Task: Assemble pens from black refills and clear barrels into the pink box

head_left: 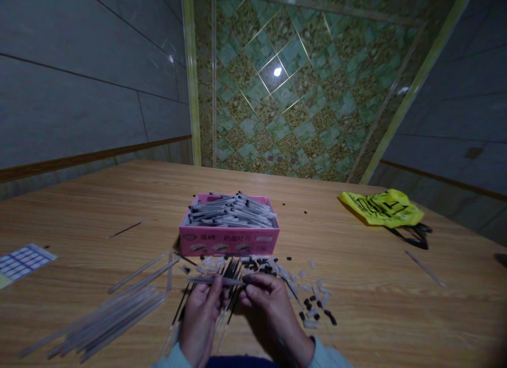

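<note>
My left hand [203, 310] is closed on a slim grey pen [202, 280], held nearly level above the table. At the pen's right end, the fingertips of my right hand [269, 304] pinch it; a dark tip shows there, partly hidden. Thin black-and-clear pen refills [233, 270] lie in a loose pile under and between my hands. Small black plugs [253, 263] and short clear pieces [317, 289] are scattered beyond and beside my right hand. Left of my left hand rests a bundle of clear pen barrels [113, 315].
A pink box [229, 241] heaped with pens [233, 209] stands just beyond my hands. A yellow bag [384, 208] with black straps lies at the back right. Farther left is a blue-and-white printed sheet [26, 262]. Single tubes and sticks lie about the wooden table [119, 199].
</note>
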`<state>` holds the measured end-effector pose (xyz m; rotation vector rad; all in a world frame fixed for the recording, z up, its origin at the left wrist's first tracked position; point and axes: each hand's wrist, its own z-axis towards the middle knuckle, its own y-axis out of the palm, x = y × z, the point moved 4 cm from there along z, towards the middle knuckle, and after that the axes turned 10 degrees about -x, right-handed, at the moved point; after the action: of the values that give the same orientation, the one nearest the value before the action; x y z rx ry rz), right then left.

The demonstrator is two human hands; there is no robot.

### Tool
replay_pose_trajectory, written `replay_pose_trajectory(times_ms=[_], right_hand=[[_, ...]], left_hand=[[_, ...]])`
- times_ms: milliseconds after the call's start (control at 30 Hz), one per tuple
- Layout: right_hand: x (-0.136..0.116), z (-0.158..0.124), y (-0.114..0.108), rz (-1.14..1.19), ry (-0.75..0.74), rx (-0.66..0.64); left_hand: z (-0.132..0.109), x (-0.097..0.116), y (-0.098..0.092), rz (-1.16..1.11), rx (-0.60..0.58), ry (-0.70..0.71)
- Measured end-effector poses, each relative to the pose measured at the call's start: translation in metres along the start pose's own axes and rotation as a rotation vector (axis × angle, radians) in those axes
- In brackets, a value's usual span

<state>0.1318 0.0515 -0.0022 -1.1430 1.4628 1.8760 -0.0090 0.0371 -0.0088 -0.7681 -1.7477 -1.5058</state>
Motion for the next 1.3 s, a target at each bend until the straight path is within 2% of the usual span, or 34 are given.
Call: replay_pose_trajectory(times_ms=[200, 367, 600, 1300], right_hand=[[-0.001, -0.001, 0.005, 0.124, -0.033, 0.028], [-0.013, 0.000, 0.002, -0.106, -0.112, 0.108], [-0.021, 0.001, -0.002, -0.344, -0.138, 0.102], [-0.019, 0.000, 0.001, -0.437, -0.166, 0.083]], left_hand=[[0.001, -0.001, -0.001, -0.003, 0.009, -0.003], [-0.001, 0.000, 0.001, 0.051, -0.015, -0.003], [-0.002, 0.000, 0.001, 0.081, -0.010, 0.007], [-0.002, 0.001, 0.002, 0.125, -0.012, 0.031]])
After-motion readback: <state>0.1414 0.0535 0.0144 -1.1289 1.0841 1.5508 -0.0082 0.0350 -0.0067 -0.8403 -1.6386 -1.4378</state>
